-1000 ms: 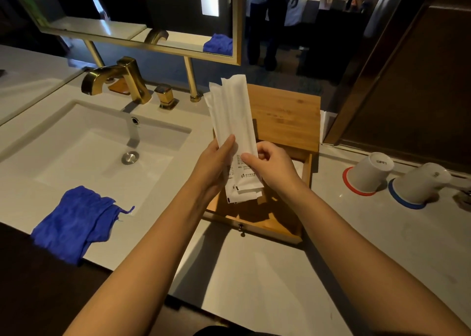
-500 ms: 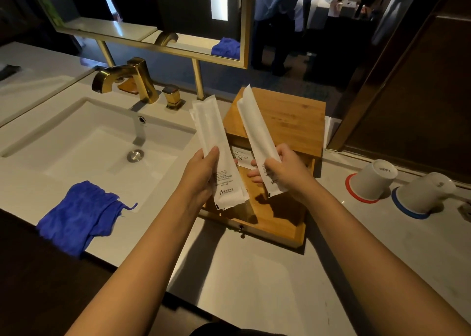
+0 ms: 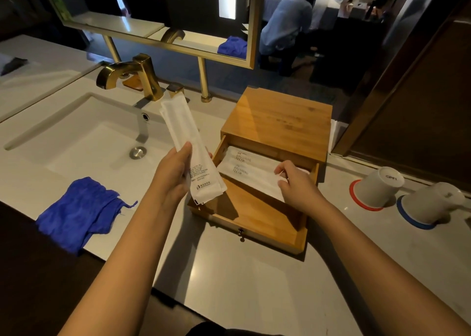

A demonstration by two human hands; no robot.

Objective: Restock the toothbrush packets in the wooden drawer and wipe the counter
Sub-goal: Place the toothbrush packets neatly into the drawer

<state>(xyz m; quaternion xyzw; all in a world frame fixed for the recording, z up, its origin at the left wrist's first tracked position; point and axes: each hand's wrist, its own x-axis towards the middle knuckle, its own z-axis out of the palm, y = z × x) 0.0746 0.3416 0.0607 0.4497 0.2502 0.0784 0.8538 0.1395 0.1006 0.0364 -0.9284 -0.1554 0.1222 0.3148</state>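
From the head camera, the right hand (image 3: pixel 297 186) is pinching a toothbrush packet (image 3: pixel 251 173) flat into the wooden drawer (image 3: pixel 254 218), fingertips at its near end. The left hand (image 3: pixel 173 175) is gripping spare packets (image 3: pixel 190 149), rising beyond its fingers. That loose fan looks liable to slip. The blue cloth (image 3: pixel 81 210) is lying untouched, left of both.

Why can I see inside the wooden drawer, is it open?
Open. The wooden drawer is pulled out from its box, showing packets inside.
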